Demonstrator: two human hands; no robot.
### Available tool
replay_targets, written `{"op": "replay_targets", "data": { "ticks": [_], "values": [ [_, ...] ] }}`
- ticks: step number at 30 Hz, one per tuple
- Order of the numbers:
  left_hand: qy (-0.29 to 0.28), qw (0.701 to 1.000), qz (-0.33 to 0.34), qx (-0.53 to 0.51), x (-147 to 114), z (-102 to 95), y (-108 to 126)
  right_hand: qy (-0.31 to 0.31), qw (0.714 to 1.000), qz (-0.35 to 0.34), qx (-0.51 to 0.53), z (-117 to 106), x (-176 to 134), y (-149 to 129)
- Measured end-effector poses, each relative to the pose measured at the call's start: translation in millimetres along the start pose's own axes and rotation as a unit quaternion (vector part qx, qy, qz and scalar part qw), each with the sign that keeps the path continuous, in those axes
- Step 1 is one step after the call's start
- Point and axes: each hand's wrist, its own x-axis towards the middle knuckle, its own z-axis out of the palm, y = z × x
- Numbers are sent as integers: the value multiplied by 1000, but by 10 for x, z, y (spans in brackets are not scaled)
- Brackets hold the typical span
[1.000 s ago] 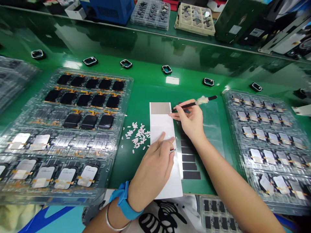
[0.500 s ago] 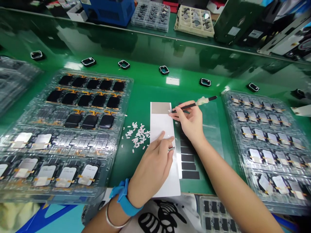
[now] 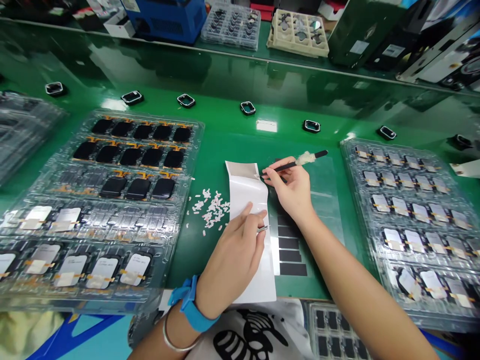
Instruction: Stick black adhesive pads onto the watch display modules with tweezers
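My left hand [image 3: 240, 250] presses on a long white sheet [image 3: 249, 192], its fingers curled around a small silvery metal piece [image 3: 263, 228] that is mostly hidden. Across the far end of this sheet runs a grey strip [image 3: 242, 169]; the sheet bows upward just below it. My right hand [image 3: 290, 182] grips black tweezers [image 3: 287, 167], wrapped in pale material near their rear end. Their tips meet the right edge of the grey strip. Small white pieces [image 3: 213, 209] lie scattered left of the sheet. To its right, dark rectangles [image 3: 290, 256] sit in a row on a clear sheet.
A clear tray [image 3: 198, 145] of black watch screens stands at left; another tray [image 3: 348, 170] of white-backed parts stands at right. Several watch cases, one watch case [image 3: 248, 108] among them, line the green surface behind. A shelf edge [image 3: 225, 50] crosses farther back.
The far end of the white sheet has lifted and bent, and shifted slightly left. My right hand moved a little left with the tweezers. The watch cases slid slightly left.
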Motion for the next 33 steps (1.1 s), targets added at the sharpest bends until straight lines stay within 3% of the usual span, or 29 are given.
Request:
{"op": "replay_targets", "data": {
  "ticks": [8,17,25,33],
  "values": [
    [-1,1000,1,20,-2,-5,6,13,999,-39,3,-41,132,-44],
    [-3,1000,5,25,6,-1,8,-93,995,18,33,-48,388,-4],
    [-4,1000,2,11,4,9,7,-136,987,81,32,-90,396,-76],
    [3,1000,2,6,4,6,-6,-169,980,96,51,-142,357,-191]
  ]
}}
